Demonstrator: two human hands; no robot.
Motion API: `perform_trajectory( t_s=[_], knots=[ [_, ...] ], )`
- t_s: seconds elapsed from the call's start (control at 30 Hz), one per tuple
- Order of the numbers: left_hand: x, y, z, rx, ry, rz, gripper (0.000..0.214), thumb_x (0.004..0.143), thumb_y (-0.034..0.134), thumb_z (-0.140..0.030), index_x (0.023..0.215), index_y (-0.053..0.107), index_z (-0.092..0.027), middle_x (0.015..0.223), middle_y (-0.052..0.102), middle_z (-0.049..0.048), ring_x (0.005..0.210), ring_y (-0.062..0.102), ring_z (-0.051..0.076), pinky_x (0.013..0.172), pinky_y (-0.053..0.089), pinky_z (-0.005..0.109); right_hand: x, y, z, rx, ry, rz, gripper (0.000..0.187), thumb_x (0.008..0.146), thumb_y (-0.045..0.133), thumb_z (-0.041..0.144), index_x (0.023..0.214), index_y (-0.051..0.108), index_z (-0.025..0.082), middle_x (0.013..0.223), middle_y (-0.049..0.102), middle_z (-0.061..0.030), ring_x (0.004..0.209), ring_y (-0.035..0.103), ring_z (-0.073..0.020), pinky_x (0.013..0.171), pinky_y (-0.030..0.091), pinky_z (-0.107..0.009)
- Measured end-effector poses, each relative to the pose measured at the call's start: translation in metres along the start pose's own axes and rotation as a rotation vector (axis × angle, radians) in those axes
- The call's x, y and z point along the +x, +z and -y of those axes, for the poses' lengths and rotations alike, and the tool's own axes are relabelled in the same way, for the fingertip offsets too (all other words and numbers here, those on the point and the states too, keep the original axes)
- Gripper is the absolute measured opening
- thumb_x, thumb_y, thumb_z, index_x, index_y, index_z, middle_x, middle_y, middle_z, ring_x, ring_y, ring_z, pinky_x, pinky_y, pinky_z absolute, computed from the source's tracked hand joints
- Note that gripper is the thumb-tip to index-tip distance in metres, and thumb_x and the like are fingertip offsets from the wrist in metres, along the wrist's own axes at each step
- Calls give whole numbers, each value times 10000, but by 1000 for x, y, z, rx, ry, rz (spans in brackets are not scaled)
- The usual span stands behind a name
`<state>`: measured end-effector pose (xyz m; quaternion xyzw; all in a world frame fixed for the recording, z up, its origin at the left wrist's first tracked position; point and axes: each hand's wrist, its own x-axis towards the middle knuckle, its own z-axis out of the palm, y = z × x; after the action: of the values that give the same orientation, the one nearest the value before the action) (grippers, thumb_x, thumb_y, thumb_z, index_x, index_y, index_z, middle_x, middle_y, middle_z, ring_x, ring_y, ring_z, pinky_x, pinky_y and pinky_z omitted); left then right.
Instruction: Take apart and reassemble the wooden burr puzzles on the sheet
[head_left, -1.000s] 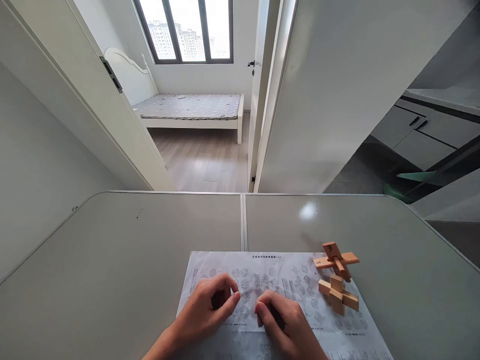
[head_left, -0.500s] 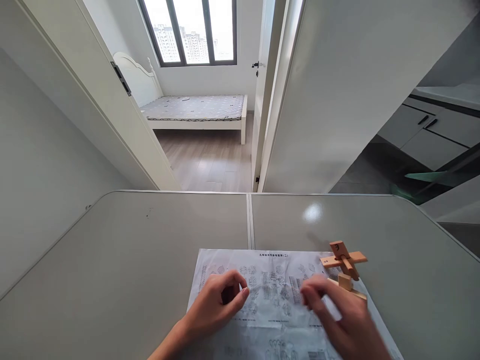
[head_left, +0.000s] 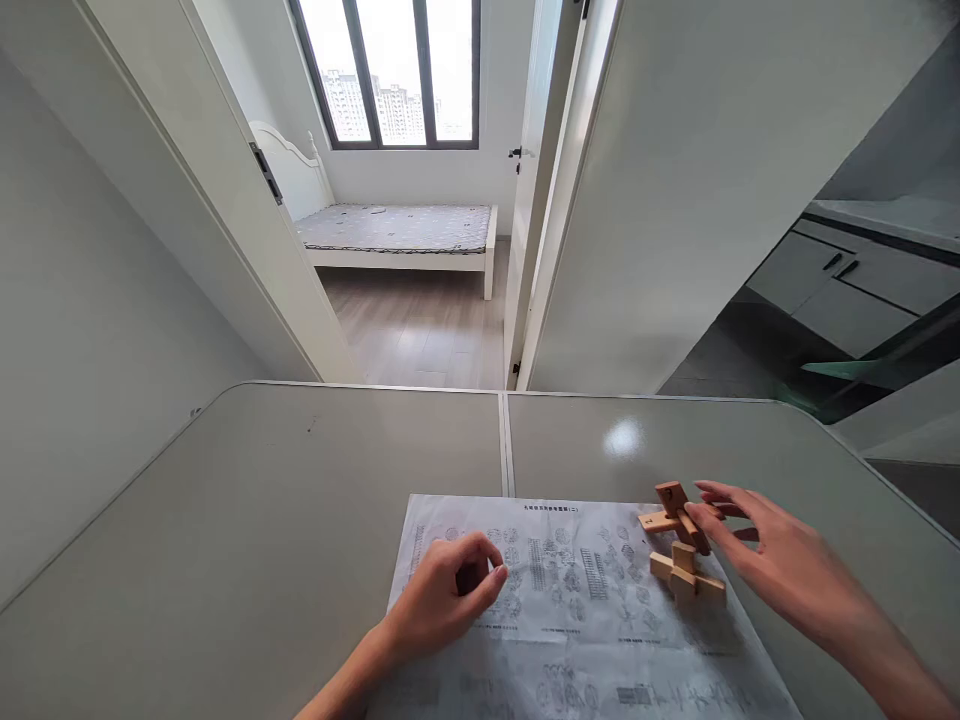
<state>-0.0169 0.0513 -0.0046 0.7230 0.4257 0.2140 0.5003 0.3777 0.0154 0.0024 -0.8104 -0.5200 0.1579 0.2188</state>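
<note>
At the right, my right hand (head_left: 780, 550) closes its thumb and fingertips on the right arm of a reddish-brown wooden interlocking puzzle (head_left: 671, 505), a cross of notched bars with marks in black. The far side of the grip is hidden by the fingers. Just in front of it, a paler wooden interlocking puzzle (head_left: 683, 573) lies on a printed paper sheet (head_left: 525, 650) covered with small diagrams. Over the left part of this sheet my left hand (head_left: 450, 592) is curled, thumb near forefinger, with nothing visible between them.
The grey table (head_left: 300, 520) has a metal seam (head_left: 505, 440) down its middle and a rounded metal edge. Beyond it are a doorway, a bed (head_left: 405, 232) and a window (head_left: 390, 80). Cabinets (head_left: 847, 280) stand at the far right.
My right hand has moved from over the sheet, right and away from me, to the reddish-brown puzzle, uncovering the paler one. My left hand keeps its curl. The view has shifted slightly.
</note>
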Motion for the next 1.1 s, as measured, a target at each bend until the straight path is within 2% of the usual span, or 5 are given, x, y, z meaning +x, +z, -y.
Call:
perform_trajectory(
  t_s=[0.2,0.53,0.77,0.9,1.1],
  knots=[
    [-1,2,4,7,21,-14,184,979,553,-322,854,595,-195,591,395,-90,531,326,85,545,293,222,21,7,-8,-38,14,97,559,887,492,658,1153,749,239,1265,760,-142,1035,747,-371,771,584,-451],
    [-2,3,4,-11,27,-16,169,960,576,-312,844,602,-191,580,405,-93,532,350,84,550,305,217,34,2,-5,-26,-17,233,562,879,532,728,1020,779,244,923,823,-119,785,744,-320,633,531,-375],
    [-2,3,2,-11,39,-23,176,959,572,-318,838,597,-193,572,425,-88,524,357,85,538,308,217,19,-5,40,42,-130,-19,544,895,558,734,1015,765,246,819,785,-94,555,629,-236,522,476,-340],
    [-2,3,1,-25,30,-24,172,952,582,-319,839,600,-192,566,410,-89,523,349,85,536,300,218,0,-3,74,178,-216,-143,491,921,585,704,1051,758,263,871,791,-82,648,687,-238,521,510,-303],
    [-2,1,3,-94,13,-36,288,984,592,-466,918,629,-188,635,499,-55,548,388,95,545,333,225,-33,24,131,555,-343,86,369,972,644,595,1060,729,247,949,792,-70,650,713,-196,602,604,-293]
  ],
)
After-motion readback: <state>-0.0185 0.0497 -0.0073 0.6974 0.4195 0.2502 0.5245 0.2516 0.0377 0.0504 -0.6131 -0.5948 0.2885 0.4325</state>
